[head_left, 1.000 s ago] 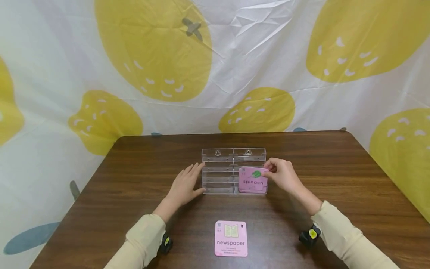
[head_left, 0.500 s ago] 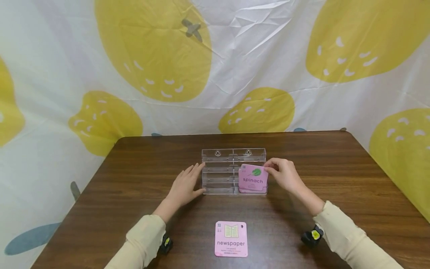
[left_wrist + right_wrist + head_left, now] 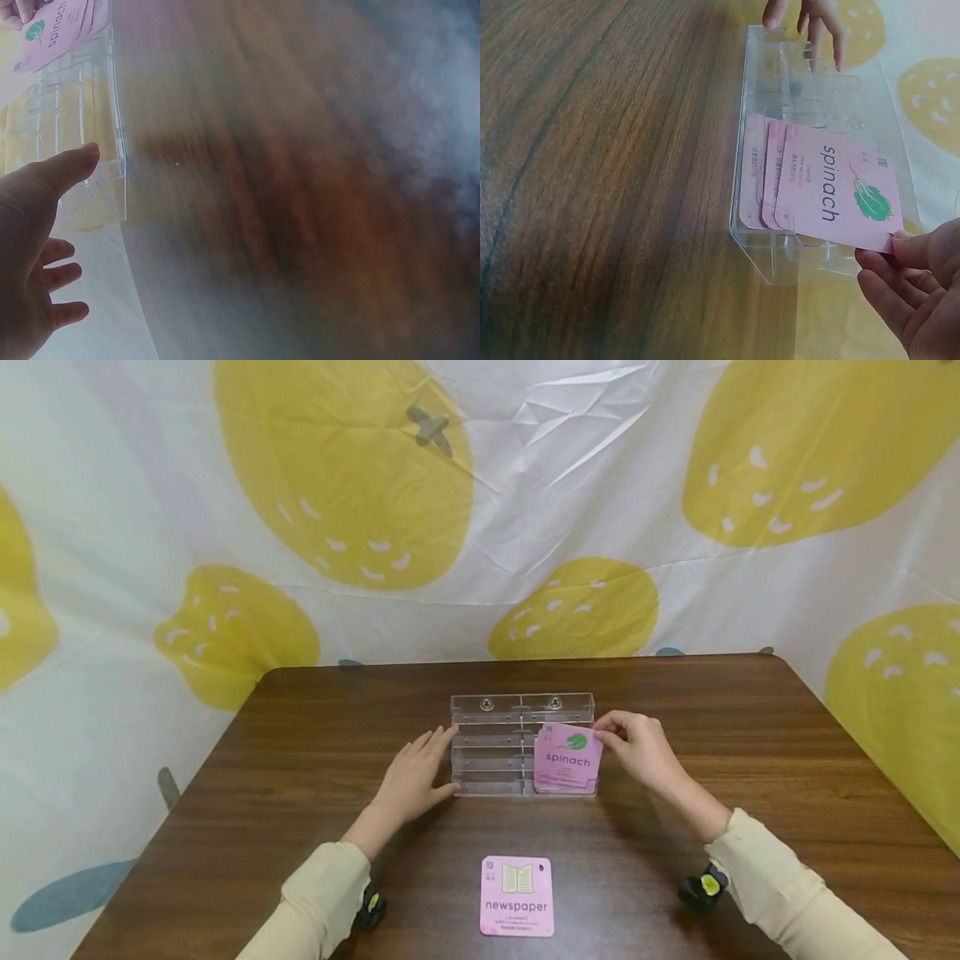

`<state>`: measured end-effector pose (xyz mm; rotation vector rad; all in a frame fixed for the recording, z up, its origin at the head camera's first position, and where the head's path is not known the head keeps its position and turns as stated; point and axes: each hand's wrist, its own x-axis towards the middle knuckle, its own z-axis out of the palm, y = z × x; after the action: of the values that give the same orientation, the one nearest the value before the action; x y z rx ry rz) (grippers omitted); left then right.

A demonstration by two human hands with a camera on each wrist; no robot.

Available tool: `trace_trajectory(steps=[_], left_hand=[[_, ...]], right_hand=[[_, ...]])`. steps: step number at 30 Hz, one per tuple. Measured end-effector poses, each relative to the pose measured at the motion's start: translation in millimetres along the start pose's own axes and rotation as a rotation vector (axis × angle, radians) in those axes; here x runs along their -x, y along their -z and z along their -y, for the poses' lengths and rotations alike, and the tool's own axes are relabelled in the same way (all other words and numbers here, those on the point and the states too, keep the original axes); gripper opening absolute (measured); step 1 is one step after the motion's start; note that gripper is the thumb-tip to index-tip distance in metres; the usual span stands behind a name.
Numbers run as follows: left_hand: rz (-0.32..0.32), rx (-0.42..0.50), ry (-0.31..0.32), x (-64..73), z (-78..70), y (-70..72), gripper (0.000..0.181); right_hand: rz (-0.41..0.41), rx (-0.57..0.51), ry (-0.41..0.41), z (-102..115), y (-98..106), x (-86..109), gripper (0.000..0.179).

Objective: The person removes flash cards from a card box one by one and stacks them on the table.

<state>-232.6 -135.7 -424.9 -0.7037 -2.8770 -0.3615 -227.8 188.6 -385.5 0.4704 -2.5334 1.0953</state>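
Right wrist, one rack (image 3: pixel 766 82), three cards (image 3: pixel 817 184), right hand (image 3: pixel 931 304) pinching one, left hand (image 3: pixel 823 10) outspread

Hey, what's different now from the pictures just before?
The square pink paper-like card reading "spinach" has risen a little and tilted in the clear plastic holder. The right hand already held it and now pinches its corner. The left hand stayed at the holder's left side, and the square pink "newspaper" card stayed on the brown wood-patterned table.
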Motion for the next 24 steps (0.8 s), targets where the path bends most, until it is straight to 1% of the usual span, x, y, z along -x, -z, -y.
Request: trace_trajectory(steps=[6,20,24], left_hand=[[-0.001,-0.004,0.001,0.1,-0.1,0.1,0.084],[-0.006,-0.011,-0.001,-0.5,1.0,-1.7,0.084],[-0.006,-0.008,-0.002,-0.5,1.3,-1.8,0.084]], right_hand=[[-0.015,0.017,0.002,2,2,-3.4,0.004],[-0.026,0.034,0.065,7,10,-8.7,0.004],[-0.024,0.036,0.07,10,12,-8.9,0.004]])
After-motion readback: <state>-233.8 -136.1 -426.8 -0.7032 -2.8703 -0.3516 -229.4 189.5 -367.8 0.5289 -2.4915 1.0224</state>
